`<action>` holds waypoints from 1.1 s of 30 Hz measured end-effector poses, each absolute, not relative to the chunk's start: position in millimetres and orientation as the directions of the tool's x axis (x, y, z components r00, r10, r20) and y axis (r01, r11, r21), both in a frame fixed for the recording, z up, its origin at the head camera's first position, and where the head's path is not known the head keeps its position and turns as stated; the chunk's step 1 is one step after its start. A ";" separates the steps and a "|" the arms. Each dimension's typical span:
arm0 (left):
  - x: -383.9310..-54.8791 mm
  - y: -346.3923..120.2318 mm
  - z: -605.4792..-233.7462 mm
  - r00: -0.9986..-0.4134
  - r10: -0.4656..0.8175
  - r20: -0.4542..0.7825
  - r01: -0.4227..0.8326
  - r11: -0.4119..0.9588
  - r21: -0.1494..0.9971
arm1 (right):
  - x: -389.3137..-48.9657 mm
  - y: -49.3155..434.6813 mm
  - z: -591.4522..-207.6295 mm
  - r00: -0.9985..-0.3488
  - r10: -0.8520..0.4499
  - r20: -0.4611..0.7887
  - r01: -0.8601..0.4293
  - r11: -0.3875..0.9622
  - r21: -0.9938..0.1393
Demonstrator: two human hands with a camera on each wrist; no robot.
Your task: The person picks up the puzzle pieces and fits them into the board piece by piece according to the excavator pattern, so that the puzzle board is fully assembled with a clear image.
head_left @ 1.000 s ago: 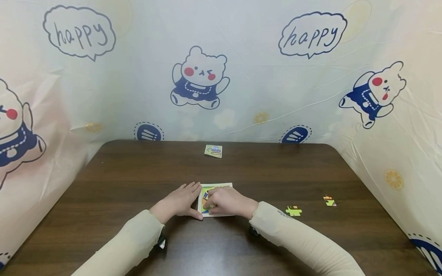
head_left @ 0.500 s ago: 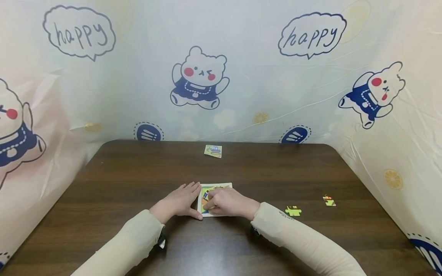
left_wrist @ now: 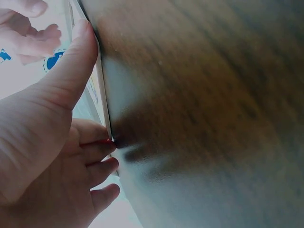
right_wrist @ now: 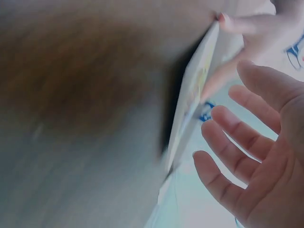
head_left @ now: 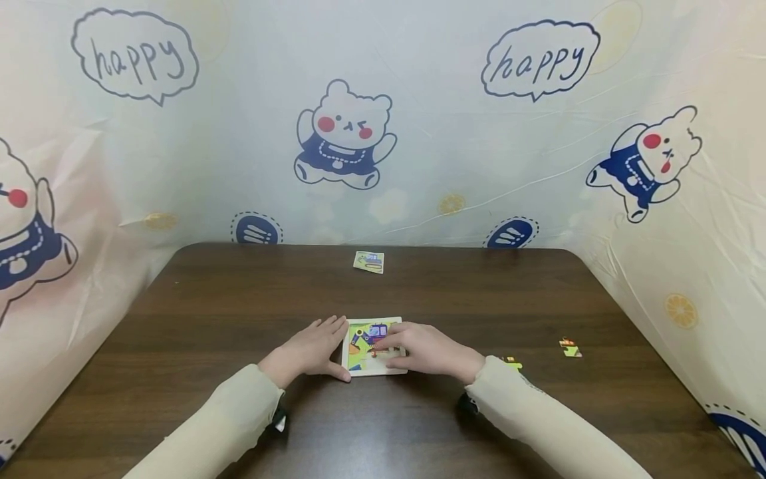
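Note:
In the head view a small puzzle board (head_left: 377,366) with a white border lies at the table's middle. A colourful vehicle picture fills its upper part, and a white patch shows lower down. My left hand (head_left: 312,347) rests at the board's left edge, thumb at the near corner and fingers along the side. Over the board's right half is my right hand (head_left: 433,351), which hides part of the picture. The right wrist view shows this right hand (right_wrist: 256,142) with fingers spread and nothing in them, beside the board (right_wrist: 183,123).
Two loose jigsaw pieces lie to the right: a green one (head_left: 512,364), partly covered by the right sleeve, and another (head_left: 570,347) farther out. A small picture card (head_left: 369,262) lies near the back edge of the dark wooden table (head_left: 251,286). A printed curtain hangs behind.
My right hand has drawn back to the right and its fingers have loosened, uncovering more of the picture. The right sleeve now covers part of the green piece. My left hand stays put.

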State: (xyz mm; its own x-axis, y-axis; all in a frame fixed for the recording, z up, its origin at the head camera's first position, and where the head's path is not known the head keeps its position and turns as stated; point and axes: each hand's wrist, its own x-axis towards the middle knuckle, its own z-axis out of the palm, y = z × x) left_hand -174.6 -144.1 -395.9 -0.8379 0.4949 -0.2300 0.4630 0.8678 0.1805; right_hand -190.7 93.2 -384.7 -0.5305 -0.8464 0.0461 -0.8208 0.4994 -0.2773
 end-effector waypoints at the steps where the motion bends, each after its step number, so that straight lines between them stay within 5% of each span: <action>1: -174.3 -144.0 -395.6 -0.839 0.492 -0.232 0.461 0.870 0.176 | -191.5 97.8 -384.2 -0.543 -0.838 0.052 -0.811 0.508 -0.289; 16: -173.0 -143.7 -397.0 -0.848 0.479 -0.228 0.447 0.876 0.181 | -188.6 172.9 -374.7 -0.721 -0.689 0.078 -0.636 0.613 -0.468; 33: -173.5 -143.4 -396.3 -0.848 0.479 -0.229 0.448 0.877 0.174 | -186.8 252.5 -388.3 -0.803 -0.595 -0.024 -0.510 0.708 -0.488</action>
